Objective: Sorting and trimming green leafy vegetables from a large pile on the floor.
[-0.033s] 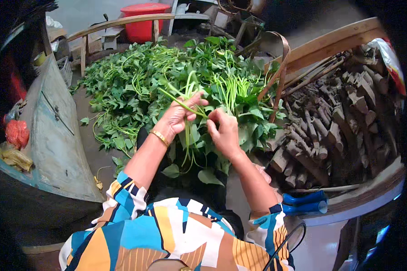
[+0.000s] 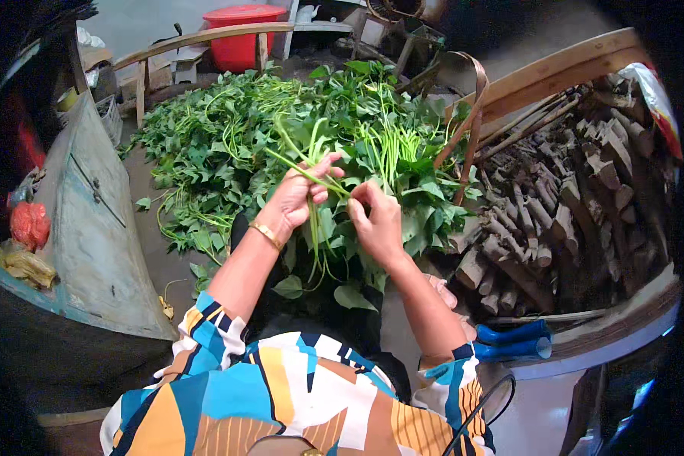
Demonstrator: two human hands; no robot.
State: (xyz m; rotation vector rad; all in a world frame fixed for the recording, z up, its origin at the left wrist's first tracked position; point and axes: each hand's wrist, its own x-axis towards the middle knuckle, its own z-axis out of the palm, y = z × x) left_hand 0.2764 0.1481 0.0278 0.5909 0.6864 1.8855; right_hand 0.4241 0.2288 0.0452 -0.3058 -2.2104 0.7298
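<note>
My left hand (image 2: 300, 196), with a gold bracelet on its wrist, is closed around several long green leaf stems (image 2: 314, 140). Their pale upper ends stick up past the fingers, while thin stalks with leaves (image 2: 353, 297) dangle below the palm. Thumb and fingers of my right hand (image 2: 378, 224) pinch the near end of a stem that slants across from the left hand; the exact pinch point is partly hidden. Just beyond both hands spreads a large heap of leafy green vines (image 2: 197, 152), with a bundle of bare stems (image 2: 391, 156) lying on its right side.
Cut firewood (image 2: 539, 220) is stacked at the right, by a curved wooden rail (image 2: 562, 72) and a brown hoop handle (image 2: 480, 99). A grey board (image 2: 102, 220) leans at left near a red plastic bag (image 2: 30, 223). A red tub (image 2: 239, 49) stands behind; blue tubes (image 2: 513, 341) lie lower right.
My left hand has shifted very slightly to the left. One stem above it now stands more upright. The right hand keeps its pinch in nearly the same place.
</note>
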